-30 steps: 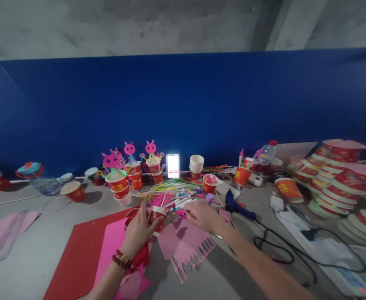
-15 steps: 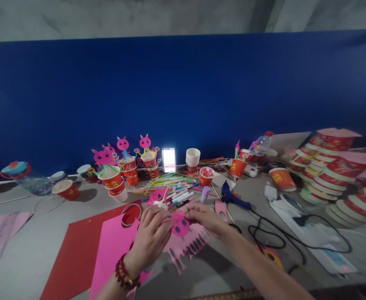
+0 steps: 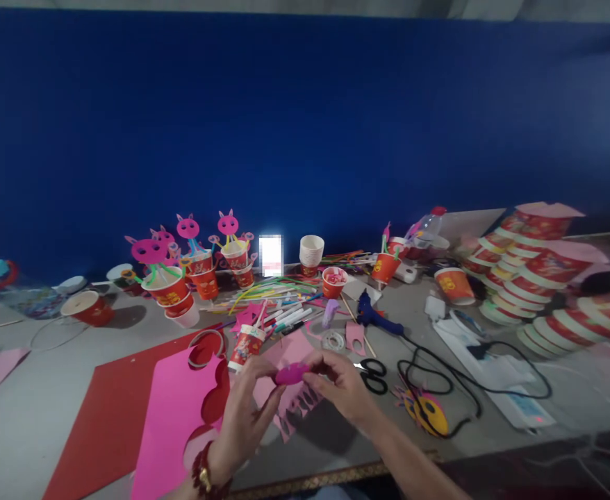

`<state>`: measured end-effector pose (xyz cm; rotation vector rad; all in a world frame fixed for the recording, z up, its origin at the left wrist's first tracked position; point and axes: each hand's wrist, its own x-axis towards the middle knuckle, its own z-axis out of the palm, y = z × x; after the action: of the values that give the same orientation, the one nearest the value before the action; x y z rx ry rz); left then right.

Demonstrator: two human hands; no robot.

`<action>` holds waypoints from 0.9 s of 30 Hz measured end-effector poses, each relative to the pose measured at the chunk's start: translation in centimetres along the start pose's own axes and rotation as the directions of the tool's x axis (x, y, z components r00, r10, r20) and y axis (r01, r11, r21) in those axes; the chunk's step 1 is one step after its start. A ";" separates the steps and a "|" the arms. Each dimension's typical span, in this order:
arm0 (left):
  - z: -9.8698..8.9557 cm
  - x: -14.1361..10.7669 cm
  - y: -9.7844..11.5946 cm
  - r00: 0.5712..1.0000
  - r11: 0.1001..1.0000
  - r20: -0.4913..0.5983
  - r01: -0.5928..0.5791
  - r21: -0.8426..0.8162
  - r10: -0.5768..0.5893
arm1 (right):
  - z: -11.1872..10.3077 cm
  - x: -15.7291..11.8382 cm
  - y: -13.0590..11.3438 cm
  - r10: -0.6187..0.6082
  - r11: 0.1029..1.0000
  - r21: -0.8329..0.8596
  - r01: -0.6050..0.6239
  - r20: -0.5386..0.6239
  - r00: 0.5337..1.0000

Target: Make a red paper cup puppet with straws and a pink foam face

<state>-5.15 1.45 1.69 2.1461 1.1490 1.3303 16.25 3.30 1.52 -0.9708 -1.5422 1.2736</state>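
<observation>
A small magenta paper piece (image 3: 292,373) is held between both hands, tilted so that it looks thin and oval. My left hand (image 3: 250,410), with a dark red bead bracelet at its wrist, pinches the left edge. The right edge is in the fingers of my right hand (image 3: 339,389). Beneath them lies a light pink sheet (image 3: 297,347) with a row of cut slots. A red patterned paper cup (image 3: 246,346) leans just behind my left hand. Black-handled scissors (image 3: 374,376) lie to the right of my right hand.
Magenta sheet (image 3: 174,403) and red sheet (image 3: 96,417) lie at left. Cups with pink animal faces (image 3: 151,250) stand behind. A blue glue gun (image 3: 378,316), black cable, power strip (image 3: 497,375) and stacked cups (image 3: 545,278) are at right.
The view has shifted, so the table sits higher and further left. The magenta piece has tipped from face-on, its two dark eyes no longer showing. The scissors and leaning cup now show more fully.
</observation>
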 end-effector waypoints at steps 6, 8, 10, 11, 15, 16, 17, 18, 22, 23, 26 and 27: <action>1.0 -1.8 -0.8 0.990 0.972 -0.014 0.139 0.190 -0.139 | -0.7 1.4 3.8 0.203 0.974 -0.105 -0.200 0.010 0.979; 1.0 -2.0 -0.9 0.997 0.963 0.027 0.056 0.264 -0.066 | -0.8 1.8 4.0 0.190 0.966 -0.184 -0.184 0.013 0.982; 1.2 -2.3 -0.9 0.993 0.958 0.118 -0.006 0.287 -0.029 | -0.8 2.1 3.9 0.181 0.945 -0.281 -0.170 0.015 0.983; 1.3 -2.5 -0.9 0.987 0.957 0.157 -0.022 0.290 -0.025 | -0.6 2.1 3.8 0.181 0.929 -0.331 -0.165 0.017 0.983; 2.2 -3.7 -1.3 0.974 0.946 0.226 -0.077 0.316 0.003 | 0.2 2.2 3.5 0.201 0.834 -0.527 -0.164 0.013 0.980; 2.4 -3.9 -1.5 0.973 0.940 0.232 -0.094 0.328 0.016 | 0.4 2.2 3.5 0.206 0.802 -0.574 -0.165 0.006 0.979; 2.5 -4.2 -1.7 0.972 0.935 0.235 -0.108 0.338 0.027 | 0.6 2.2 3.5 0.210 0.768 -0.618 -0.168 -0.004 0.978; 2.6 -4.3 -1.8 0.970 0.931 0.239 -0.117 0.345 0.033 | 0.7 2.2 3.4 0.214 0.735 -0.656 -0.170 -0.013 0.977; 3.0 -4.5 -2.5 0.959 0.931 0.282 -0.105 0.349 0.003 | 0.8 1.8 2.8 0.219 0.637 -0.750 -0.175 -0.041 0.975; 3.1 -4.5 -2.6 0.957 0.931 0.289 -0.104 0.349 -0.001 | 0.7 1.7 2.6 0.217 0.627 -0.760 -0.171 -0.040 0.975; 3.1 -4.3 -2.2 0.959 0.939 0.283 -0.089 0.332 -0.009 | 0.3 1.0 2.0 0.199 0.623 -0.769 -0.142 -0.019 0.980; 3.0 -4.2 -1.9 0.963 0.945 0.271 -0.076 0.317 -0.014 | 0.1 0.7 1.9 0.184 0.631 -0.766 -0.126 -0.009 0.983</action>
<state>-4.32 -0.42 -3.43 2.4918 1.2952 0.8660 16.02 4.25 -0.26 -1.6352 -2.1578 0.7196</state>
